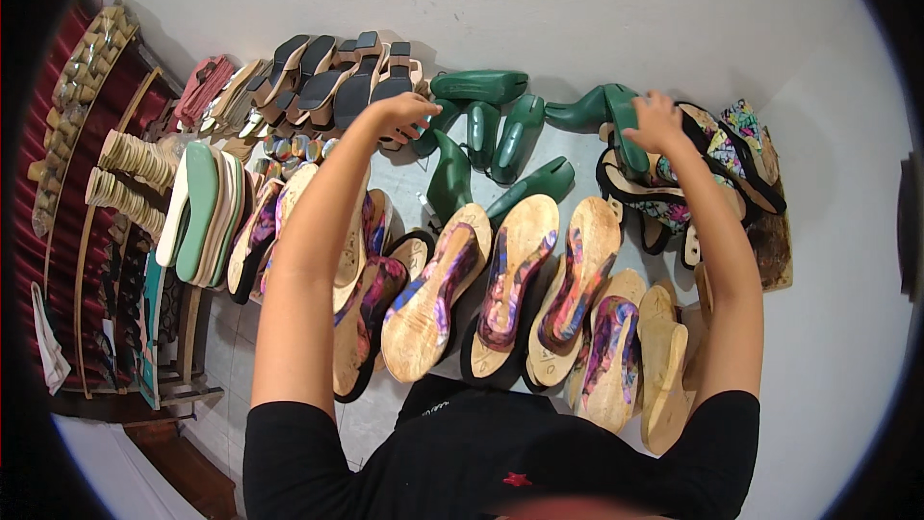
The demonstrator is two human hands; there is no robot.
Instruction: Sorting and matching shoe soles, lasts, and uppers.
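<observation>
Several dark green shoe lasts lie against the wall, one of them a long last (479,87) on its side. My left hand (402,116) is beside the left end of this group, fingers stretched out next to another green last (438,131); contact is unclear. At the right, my right hand (658,121) has its thumb and fingers at the edge of an upright green last (626,127) and appears to grip it. That last stands over black-edged floral sandals (643,200). A further last (582,112) touches its left side.
Closer to me, wooden-soled wedge sandals with purple floral straps (520,279) stand in a row. Black-soled heeled shoes (337,87) line the wall at the left. Green and cream insoles (200,207) stand below them. A rack of heel blocks (87,87) is at the far left.
</observation>
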